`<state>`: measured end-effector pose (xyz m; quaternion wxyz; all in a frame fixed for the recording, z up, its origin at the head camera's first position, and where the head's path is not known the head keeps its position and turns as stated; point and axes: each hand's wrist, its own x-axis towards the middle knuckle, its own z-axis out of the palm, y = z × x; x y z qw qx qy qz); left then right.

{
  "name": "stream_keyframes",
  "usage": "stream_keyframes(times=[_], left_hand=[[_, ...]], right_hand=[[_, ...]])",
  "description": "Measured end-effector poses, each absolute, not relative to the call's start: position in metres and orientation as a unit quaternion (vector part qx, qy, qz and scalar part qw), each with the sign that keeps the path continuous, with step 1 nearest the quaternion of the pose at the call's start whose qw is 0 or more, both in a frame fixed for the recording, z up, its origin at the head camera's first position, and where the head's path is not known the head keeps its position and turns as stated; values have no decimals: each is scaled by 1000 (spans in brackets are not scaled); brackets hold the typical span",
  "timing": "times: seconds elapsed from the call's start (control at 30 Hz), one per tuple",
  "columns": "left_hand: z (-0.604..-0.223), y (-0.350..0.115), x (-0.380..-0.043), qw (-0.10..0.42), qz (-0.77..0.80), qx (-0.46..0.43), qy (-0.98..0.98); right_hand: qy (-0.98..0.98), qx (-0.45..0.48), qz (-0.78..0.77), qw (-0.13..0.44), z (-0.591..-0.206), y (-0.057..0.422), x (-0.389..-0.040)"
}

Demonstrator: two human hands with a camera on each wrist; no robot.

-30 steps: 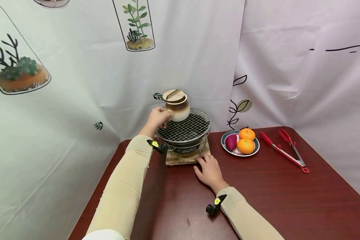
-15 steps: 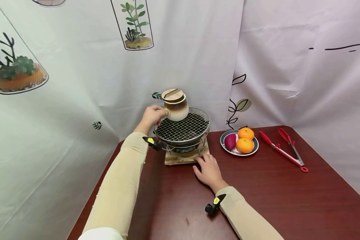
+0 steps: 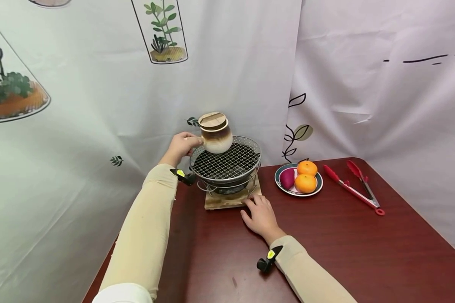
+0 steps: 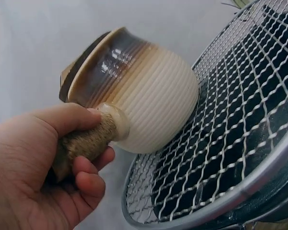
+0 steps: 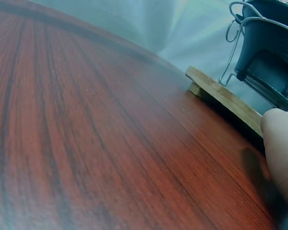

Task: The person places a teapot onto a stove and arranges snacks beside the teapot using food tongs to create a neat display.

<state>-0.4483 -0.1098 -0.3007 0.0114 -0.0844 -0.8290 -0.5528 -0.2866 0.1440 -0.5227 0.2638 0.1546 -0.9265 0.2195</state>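
In the head view my left hand [image 3: 180,146] grips the side handle of a ceramic pot [image 3: 218,141], brown glazed above and cream ribbed below. A round wooden lid [image 3: 212,119] sits on its mouth. The left wrist view shows thumb and fingers round the rough handle [image 4: 89,140]. The pot is over the left part of the wire mesh [image 3: 231,163] on a round tabletop grill; its base overlaps the mesh there. My right hand [image 3: 263,217] lies with relaxed fingers, fingertips at the front edge of the wooden board [image 3: 221,203] under the grill.
Right of the grill, a plate [image 3: 298,194] holds two oranges [image 3: 305,183] and a purple vegetable [image 3: 287,178]. Red-tipped tongs [image 3: 358,194] lie spread farther right. A printed cloth [image 3: 246,63] hangs close behind the dark red table [image 3: 326,235].
My left hand has moved left, swinging the pot's handle round to point more to the left, while the pot stays over the mesh. The right hand stays at the board. The head view shifts slightly.
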Motion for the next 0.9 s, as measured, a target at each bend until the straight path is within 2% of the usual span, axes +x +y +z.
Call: stream_keyframes(times=[0.17, 0.43, 0.9], left_hand=[[-301, -117, -447, 9, -552, -70, -831], [-297, -118, -450, 3, -552, -101, -828], [-298, -111, -452, 11, -592, -65, -803]], right_hand=[[-926, 158, 219, 266, -522, 142, -286], [-921, 162, 224, 274, -521, 142, -284], [-922, 159, 220, 276, -525, 144, -288]])
